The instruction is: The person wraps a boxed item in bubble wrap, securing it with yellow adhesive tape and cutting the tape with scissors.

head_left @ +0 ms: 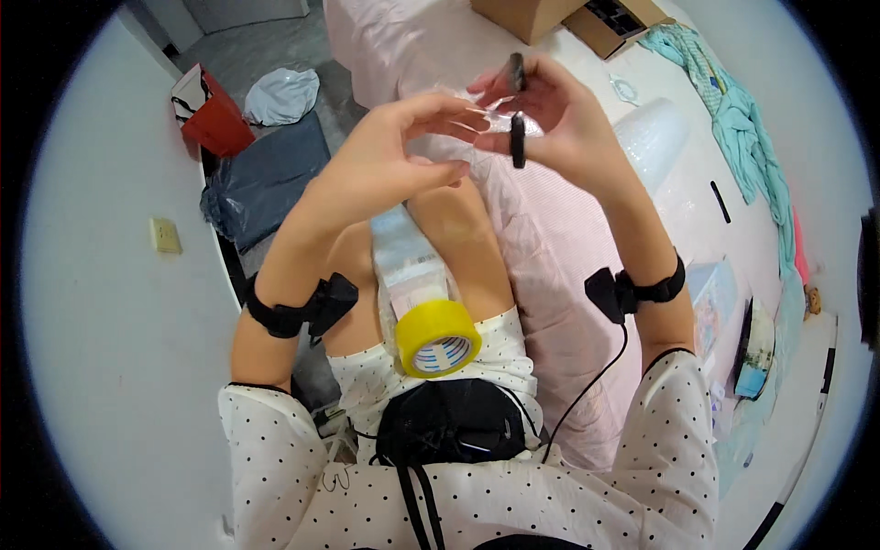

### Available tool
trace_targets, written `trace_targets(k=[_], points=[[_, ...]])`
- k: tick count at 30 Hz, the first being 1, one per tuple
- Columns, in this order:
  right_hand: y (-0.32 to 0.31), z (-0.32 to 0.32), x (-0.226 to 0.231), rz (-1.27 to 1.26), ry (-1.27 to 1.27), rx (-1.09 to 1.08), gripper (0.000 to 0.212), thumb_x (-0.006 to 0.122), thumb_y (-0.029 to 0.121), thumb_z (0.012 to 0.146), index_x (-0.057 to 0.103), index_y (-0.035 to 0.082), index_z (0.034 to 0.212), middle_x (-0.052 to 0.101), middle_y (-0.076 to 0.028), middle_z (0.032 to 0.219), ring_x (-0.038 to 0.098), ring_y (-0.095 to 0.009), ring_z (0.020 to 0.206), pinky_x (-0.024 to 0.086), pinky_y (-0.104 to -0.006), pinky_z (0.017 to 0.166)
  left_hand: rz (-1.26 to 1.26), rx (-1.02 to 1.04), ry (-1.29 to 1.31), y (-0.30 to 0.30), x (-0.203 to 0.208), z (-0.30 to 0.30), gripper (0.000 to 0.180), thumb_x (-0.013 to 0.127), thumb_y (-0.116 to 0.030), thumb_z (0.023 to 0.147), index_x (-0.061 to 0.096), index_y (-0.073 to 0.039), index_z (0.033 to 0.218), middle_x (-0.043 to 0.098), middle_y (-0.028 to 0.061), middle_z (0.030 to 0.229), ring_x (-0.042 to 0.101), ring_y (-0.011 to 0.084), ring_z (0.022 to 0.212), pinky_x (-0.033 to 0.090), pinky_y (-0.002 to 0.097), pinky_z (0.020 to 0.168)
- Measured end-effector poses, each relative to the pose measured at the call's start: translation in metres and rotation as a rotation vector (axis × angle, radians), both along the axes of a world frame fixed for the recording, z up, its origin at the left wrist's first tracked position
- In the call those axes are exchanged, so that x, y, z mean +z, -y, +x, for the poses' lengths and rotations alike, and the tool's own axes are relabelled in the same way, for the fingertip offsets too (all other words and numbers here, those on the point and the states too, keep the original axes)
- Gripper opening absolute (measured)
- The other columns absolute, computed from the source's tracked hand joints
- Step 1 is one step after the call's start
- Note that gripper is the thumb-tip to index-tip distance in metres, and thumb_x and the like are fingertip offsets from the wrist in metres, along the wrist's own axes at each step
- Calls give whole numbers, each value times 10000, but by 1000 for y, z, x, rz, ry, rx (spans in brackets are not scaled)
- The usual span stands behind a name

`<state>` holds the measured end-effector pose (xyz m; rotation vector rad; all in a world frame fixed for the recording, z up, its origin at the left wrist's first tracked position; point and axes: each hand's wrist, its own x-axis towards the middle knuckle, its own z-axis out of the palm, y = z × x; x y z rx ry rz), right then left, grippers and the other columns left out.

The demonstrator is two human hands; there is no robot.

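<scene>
Both my hands are raised in front of me over my lap, with a thin clear plastic film (500,121) between them. My left hand (399,151) has curved fingers, the thumb well apart from them, and its fingertips reach the film's edge. Bent around the film's other side is my right hand (568,119), the film between its thumb and fingers. Two dark bands (518,139) sit at that hand's thumb and finger. A yellow roll of tape (440,339) rests on my lap, beside a pale plastic-wrapped packet (405,252) between my thighs.
A pink-covered bed (587,367) lies on my right, bearing an open cardboard box (614,26), clear plastic wrap (653,137) and a teal cloth (733,137). On the floor at left are a red paper bag (220,119), a grey plastic parcel (270,179) and a white bag (282,96).
</scene>
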<state>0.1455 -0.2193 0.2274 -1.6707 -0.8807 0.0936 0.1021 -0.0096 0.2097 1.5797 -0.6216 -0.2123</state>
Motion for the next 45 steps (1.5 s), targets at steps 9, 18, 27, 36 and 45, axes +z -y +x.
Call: trace_targets(k=[9, 18, 27, 36, 45], points=[[29, -24, -50, 150, -272, -414, 277, 559, -102, 736, 472, -35, 991, 581, -97, 947, 603, -156, 925, 496, -274, 816, -185, -66, -408, 48, -28, 16, 353, 628, 26, 783, 536, 65, 1122, 568, 124, 1123, 552, 168, 980, 539, 274, 660], [61, -43, -40, 209, -350, -581, 213, 697, -6, 770, 521, 11, 888, 612, -71, 868, 588, -123, 816, 490, -257, 730, -420, -6, -497, 92, -46, -3, 607, 733, -14, 732, 457, 3, 1272, 519, 115, 1227, 501, 189, 1126, 478, 302, 879], [111, 26, -16, -145, -365, -321, 193, 645, 51, 781, 553, -16, 937, 638, -106, 828, 622, -154, 752, 499, -252, 676, -353, -207, -841, 111, -81, -17, 470, 692, -39, 788, 498, 9, 1213, 598, 77, 1046, 591, 162, 985, 487, 283, 861], [97, 101, -71, -285, -515, -152, 229, 674, 102, 789, 564, -17, 951, 625, -96, 860, 619, -150, 765, 499, -257, 706, -447, 162, -1085, 155, -112, -15, 391, 695, -118, 805, 534, 17, 1135, 582, 38, 1009, 530, 102, 903, 432, 231, 845], [91, 84, -45, -160, -556, -43, 262, 674, 113, 775, 585, -35, 971, 654, -128, 868, 631, -151, 748, 512, -261, 702, -386, 329, -706, 172, -107, -4, 322, 701, -98, 804, 549, -3, 1072, 592, 55, 1022, 536, 132, 966, 422, 228, 853]])
